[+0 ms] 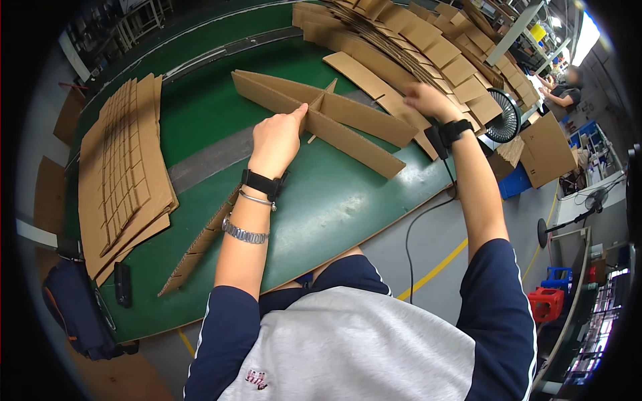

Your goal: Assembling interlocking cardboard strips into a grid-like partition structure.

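My left hand point(275, 139) rests on a cardboard divider assembly point(348, 123) standing on the green table point(321, 207); its fingers press the top edge where a short cross strip slots into two long strips. My right hand point(428, 100) reaches farther right, over a fanned row of flat slotted cardboard strips point(428, 50), fingers curled and blurred, touching the end of one strip. Whether it holds that strip I cannot tell. Both wrists wear black straps.
A stack of folded cardboard grids point(124, 167) lies at the table's left. A loose cardboard strip point(200, 244) lies by my left forearm. A small black fan point(503, 117) stands off the table's right edge, another person point(565, 90) beyond it. A dark bag point(73, 307) sits lower left.
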Available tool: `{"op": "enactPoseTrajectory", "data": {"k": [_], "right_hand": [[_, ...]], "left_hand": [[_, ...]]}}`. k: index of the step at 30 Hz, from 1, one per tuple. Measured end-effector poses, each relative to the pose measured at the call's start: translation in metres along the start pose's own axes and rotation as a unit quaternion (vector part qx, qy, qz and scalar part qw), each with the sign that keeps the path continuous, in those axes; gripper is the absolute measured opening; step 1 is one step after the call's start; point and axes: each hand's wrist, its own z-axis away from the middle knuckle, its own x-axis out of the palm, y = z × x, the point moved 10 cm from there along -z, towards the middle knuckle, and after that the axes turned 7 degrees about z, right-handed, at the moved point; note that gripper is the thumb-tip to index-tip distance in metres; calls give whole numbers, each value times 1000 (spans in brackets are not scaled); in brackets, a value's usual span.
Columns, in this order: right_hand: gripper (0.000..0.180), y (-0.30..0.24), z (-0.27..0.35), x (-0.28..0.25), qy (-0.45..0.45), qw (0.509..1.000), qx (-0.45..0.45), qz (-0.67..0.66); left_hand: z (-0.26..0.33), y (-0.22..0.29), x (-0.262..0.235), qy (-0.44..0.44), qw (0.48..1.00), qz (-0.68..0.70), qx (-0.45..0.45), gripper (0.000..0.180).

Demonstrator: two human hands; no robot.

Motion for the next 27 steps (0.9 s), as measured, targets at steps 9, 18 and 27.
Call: {"op": "enactPoseTrajectory", "data": {"k": [9, 18, 27], "right_hand": [[50, 58, 4, 48, 179, 971, 74, 138], [22, 12, 33, 1, 307, 935, -22, 173], [34, 39, 22, 39, 232, 968, 46, 81]], "left_hand": [[18, -21, -3, -49, 998, -11, -42, 13], [36, -20, -17, 3, 999, 2, -52, 12], [39, -19, -19, 12, 999, 21, -45, 12]]}}
